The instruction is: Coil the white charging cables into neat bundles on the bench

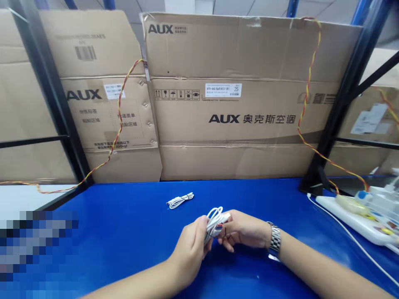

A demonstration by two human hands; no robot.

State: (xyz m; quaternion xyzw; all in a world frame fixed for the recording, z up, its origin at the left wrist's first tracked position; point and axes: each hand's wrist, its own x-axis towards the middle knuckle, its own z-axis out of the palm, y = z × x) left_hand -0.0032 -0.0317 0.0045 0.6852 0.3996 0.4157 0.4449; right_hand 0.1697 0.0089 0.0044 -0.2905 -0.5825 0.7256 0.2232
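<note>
A coiled white USB cable (214, 222) is held up over the blue table, its loops rising between my two hands. My left hand (190, 245) grips the coil from the left, thumb on top. From the right, my right hand (238, 228) pinches the connector end, where a plug with a red-orange opening shows. A dark tie seems to cross the coil. Beyond my hands, a second white cable (181, 200), bundled with a black tie, lies on the table apart from both hands. A metal-banded watch (274, 238) is on my right wrist.
Large cardboard boxes (249, 162) stand as a wall along the back edge of the blue table (124, 232). A white power strip (346, 218) with plugs and a trailing cord is at the right. Dark metal posts (339, 108) flank the table, with twisted red-yellow wires hanging.
</note>
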